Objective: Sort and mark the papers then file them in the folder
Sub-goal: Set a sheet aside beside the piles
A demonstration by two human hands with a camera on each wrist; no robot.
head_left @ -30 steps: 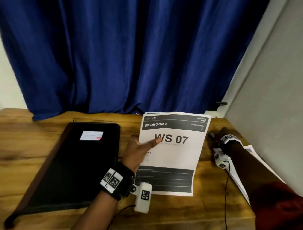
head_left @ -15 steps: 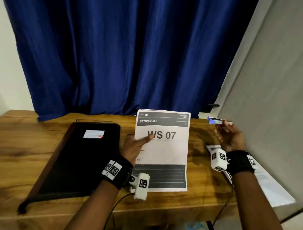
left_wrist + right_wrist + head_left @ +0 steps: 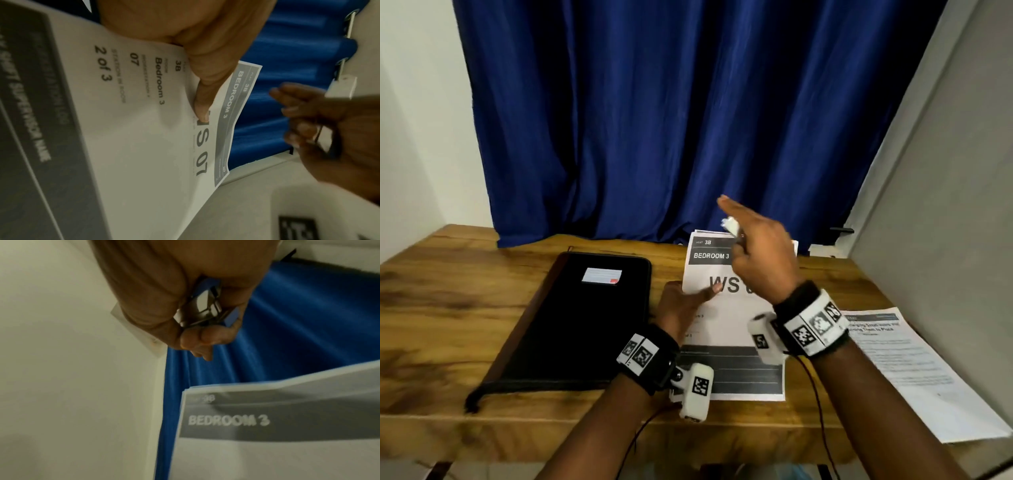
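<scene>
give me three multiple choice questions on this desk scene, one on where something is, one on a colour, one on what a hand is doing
1. Where does the black folder lie?
A. left of the WS 07 sheet
B. on top of the WS 07 sheet
C. on the floor

2. What colour is the curtain behind the table?
A. red
B. blue
C. green

3. What is the left hand doing?
A. writing with a pen
B. lying flat on the folder
C. holding the WS 07 sheet, thumb on its front

Answers:
1 A: the head view shows the folder flat on the wooden table, beside the sheet's left edge.
2 B: the folds are deep blue in every view.
3 C: the left wrist view shows the thumb pressed on the printed face.
</scene>
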